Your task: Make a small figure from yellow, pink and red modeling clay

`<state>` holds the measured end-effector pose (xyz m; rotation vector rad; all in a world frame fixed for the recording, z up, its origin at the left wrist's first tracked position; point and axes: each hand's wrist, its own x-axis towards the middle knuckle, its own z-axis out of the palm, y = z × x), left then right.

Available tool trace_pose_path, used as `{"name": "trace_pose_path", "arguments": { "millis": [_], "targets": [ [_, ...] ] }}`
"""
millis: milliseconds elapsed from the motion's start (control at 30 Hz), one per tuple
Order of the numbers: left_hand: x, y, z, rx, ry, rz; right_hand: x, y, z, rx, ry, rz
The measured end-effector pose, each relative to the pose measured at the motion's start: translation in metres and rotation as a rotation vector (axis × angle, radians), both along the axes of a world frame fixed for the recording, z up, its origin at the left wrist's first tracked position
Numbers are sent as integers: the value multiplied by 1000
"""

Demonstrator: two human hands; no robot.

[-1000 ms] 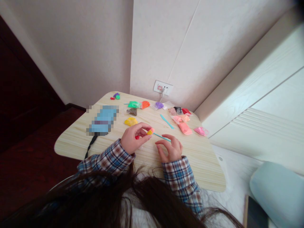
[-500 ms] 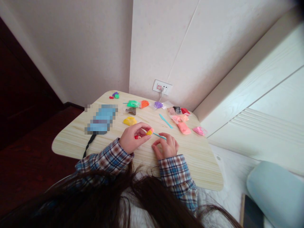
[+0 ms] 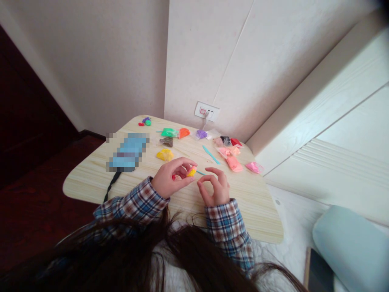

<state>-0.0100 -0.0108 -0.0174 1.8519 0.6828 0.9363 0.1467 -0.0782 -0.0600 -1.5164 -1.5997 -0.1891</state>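
Observation:
My left hand [image 3: 170,175] pinches a small yellow and pink clay piece [image 3: 191,172] between thumb and fingertips, above the table. Under its curled fingers a bit of red clay [image 3: 174,177] shows; whether it is held or lies on the table I cannot tell. My right hand [image 3: 215,187] hovers a little to the right, apart from the piece. Its thumb and index finger meet in a pinch, and anything between them is too small to see. Behind the hands lies a thin blue stick [image 3: 201,172], partly hidden.
The wooden table [image 3: 255,215] bears a blue modelling knife [image 3: 210,154], yellow clay [image 3: 165,154], a green clay packet [image 3: 169,132], a salmon clay packet [image 3: 234,164] and other packets. A pixelated blue phone-like object [image 3: 129,152] with a black strap lies left. Small clay shapes [image 3: 147,121] sit far left.
My right hand has drawn slightly away to the right from the yellow and pink clay piece, uncovering a gap. My left hand still holds the piece, now turned a little. The view shifted slightly.

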Motion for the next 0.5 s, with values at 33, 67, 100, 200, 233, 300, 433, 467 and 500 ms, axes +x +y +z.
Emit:
{"name": "trace_pose_path", "arguments": {
  "millis": [33,67,100,200,233,300,433,467,500],
  "targets": [
    [0,0,0,22,8,-12,2,0,3,48,30,23],
    [0,0,0,50,18,-25,3,-1,6,94,56,44],
    [-1,-1,0,82,30,-38,4,-1,9,136,76,60],
    [-1,-2,2,188,69,-71,4,-3,16,228,102,91],
    [-2,-2,2,216,83,-80,3,-4,18,248,104,98],
    [-2,-3,3,249,103,-98,1,-5,20,277,98,110],
    [-2,-5,4,256,105,-129,1,-6,21,297,59,122],
    [-2,-5,5,257,98,-132,2,-7,21,294,45,124],
    [-2,-5,5,257,92,-135,2,-7,21,291,28,128]
  ]
}}
